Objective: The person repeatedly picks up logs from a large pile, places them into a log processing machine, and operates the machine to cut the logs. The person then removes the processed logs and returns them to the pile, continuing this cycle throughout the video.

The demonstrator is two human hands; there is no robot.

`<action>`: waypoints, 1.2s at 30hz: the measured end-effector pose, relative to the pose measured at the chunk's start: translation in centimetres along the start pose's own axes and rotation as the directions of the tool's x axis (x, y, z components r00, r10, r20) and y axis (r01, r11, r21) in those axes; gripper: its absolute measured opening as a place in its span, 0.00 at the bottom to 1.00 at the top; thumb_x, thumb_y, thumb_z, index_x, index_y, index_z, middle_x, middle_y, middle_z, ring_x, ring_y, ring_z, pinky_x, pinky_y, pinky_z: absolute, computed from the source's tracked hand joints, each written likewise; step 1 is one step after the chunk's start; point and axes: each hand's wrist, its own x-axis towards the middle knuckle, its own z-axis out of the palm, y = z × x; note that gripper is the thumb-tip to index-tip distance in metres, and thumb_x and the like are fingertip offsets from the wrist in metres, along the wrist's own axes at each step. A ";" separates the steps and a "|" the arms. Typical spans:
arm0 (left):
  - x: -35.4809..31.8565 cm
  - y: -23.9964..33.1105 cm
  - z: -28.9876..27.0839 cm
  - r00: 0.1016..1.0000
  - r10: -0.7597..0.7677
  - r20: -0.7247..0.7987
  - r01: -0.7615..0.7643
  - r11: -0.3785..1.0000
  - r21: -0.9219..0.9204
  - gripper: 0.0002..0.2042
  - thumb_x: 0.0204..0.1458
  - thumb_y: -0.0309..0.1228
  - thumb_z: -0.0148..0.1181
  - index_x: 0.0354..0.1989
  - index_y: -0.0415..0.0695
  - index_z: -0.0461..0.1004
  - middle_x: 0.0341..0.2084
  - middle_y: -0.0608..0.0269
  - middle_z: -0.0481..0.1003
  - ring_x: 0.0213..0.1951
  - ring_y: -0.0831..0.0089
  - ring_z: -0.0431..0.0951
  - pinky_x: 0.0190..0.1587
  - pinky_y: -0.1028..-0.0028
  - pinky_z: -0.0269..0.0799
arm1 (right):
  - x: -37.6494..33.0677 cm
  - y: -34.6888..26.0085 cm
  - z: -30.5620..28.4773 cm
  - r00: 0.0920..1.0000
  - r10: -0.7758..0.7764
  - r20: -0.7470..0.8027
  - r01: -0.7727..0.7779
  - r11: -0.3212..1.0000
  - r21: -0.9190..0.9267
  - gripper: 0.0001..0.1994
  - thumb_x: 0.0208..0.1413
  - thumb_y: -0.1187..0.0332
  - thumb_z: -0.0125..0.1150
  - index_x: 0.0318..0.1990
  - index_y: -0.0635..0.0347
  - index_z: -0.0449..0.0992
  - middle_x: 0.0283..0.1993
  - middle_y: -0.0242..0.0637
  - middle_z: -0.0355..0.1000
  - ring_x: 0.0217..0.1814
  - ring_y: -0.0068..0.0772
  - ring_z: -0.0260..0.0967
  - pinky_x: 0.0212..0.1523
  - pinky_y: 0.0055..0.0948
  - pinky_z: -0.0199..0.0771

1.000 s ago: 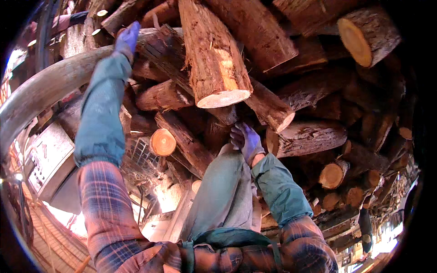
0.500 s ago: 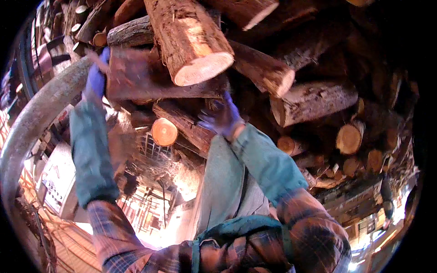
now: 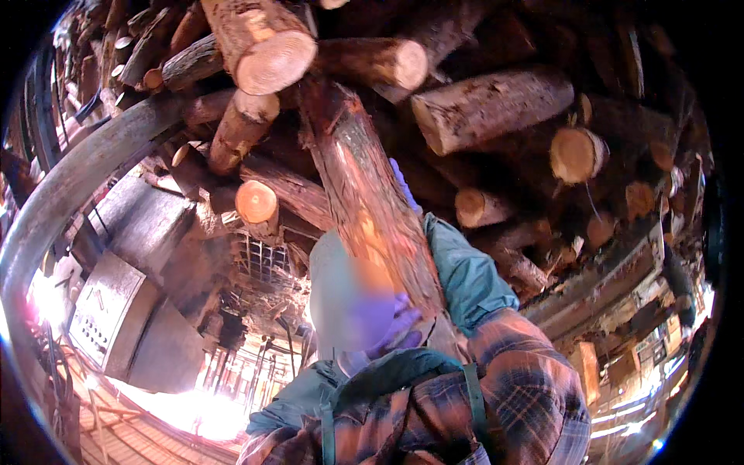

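A long reddish-brown log [image 3: 364,178] with rough, peeling bark slants from the pile down to my chest. At its near end, my left hand [image 3: 395,322] in a purple glove has its fingers wrapped round the log. Part of that end is blurred. My right hand [image 3: 405,186], also gloved in purple, presses along the log's right side farther up; only its fingers show, the rest being hidden behind the bark. Green sleeve covers [image 3: 469,263] reach over my plaid shirt. Above, a thick log [image 3: 267,54] shows its pale cut end.
Stacked logs fill the far side, including a barky log [image 3: 496,108] and a round-ended log [image 3: 573,155] at right. A curved metal pipe [image 3: 70,182] arcs along the left. Below it stands a grey control box [image 3: 108,314]. Wire mesh [image 3: 263,260] lies beyond my left arm.
The log has swung from crosswise to lengthwise, its near end now against me. My left hand has come from the far left down to my chest; my right hand stays beside the log.
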 end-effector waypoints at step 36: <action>-11.1 17.5 45.4 -0.043 -0.250 0.967 -0.032 0.968 0.249 0.18 0.60 0.33 0.59 0.56 0.39 0.73 0.48 0.57 0.78 0.51 0.69 0.76 0.56 0.70 0.71 | -73.6 -9.3 -6.0 -0.488 -0.815 -0.314 -0.648 0.579 -0.495 0.37 0.31 0.41 0.76 0.54 0.38 0.74 0.62 0.41 0.63 0.64 0.50 0.61 0.64 0.51 0.62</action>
